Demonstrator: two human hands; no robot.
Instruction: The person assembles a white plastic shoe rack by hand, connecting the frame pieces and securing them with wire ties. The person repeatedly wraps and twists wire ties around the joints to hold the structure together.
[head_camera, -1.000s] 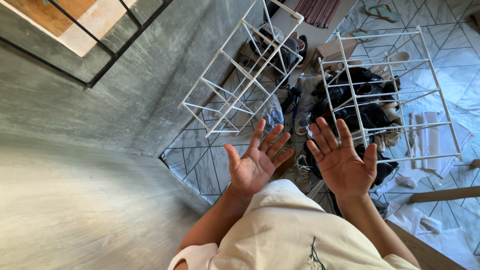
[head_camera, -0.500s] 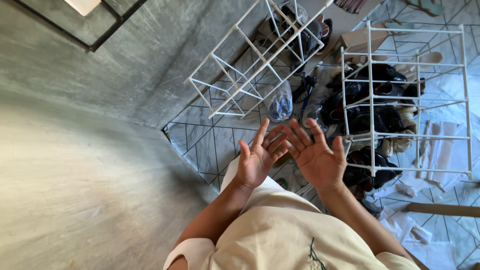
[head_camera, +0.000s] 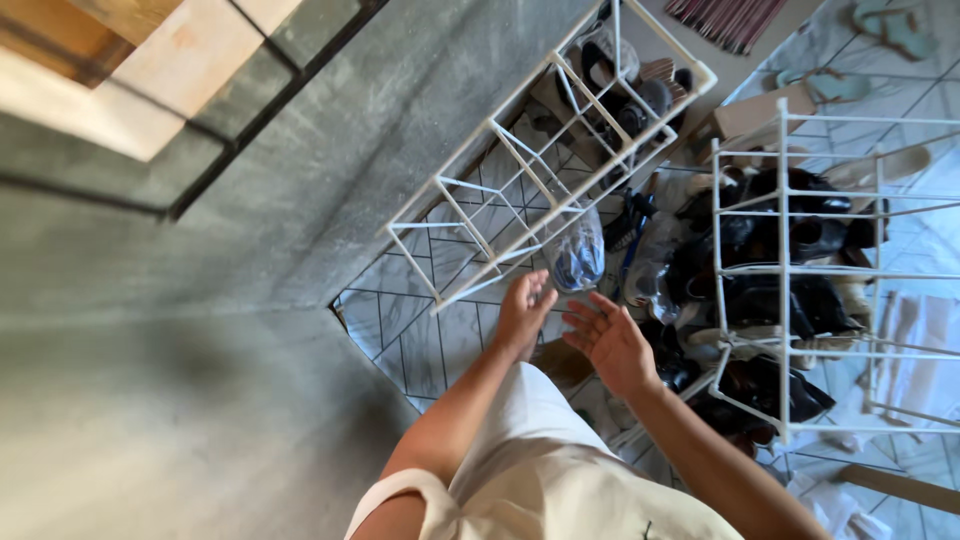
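My left hand (head_camera: 523, 312) reaches forward with its fingers apart, fingertips close to a clear plastic bottle (head_camera: 575, 252) that hangs at the lower end of a white wire rack (head_camera: 540, 165). My right hand (head_camera: 608, 340) is beside it, palm turned toward the left hand, fingers spread and holding nothing. Both hands are over a heap of dark shoes (head_camera: 700, 290) on the tiled floor (head_camera: 430, 320). I cannot tell whether the left fingertips touch the bottle.
A second white wire rack (head_camera: 790, 270) stands to the right with dark shoes inside it. A grey concrete wall (head_camera: 200, 330) fills the left side. Sandals (head_camera: 885, 30) lie at the top right on the tiles.
Both hands have lowered from a raised, palms-out pose and moved forward toward the bottle and shoes. The camera view has shifted closer to the left rack.
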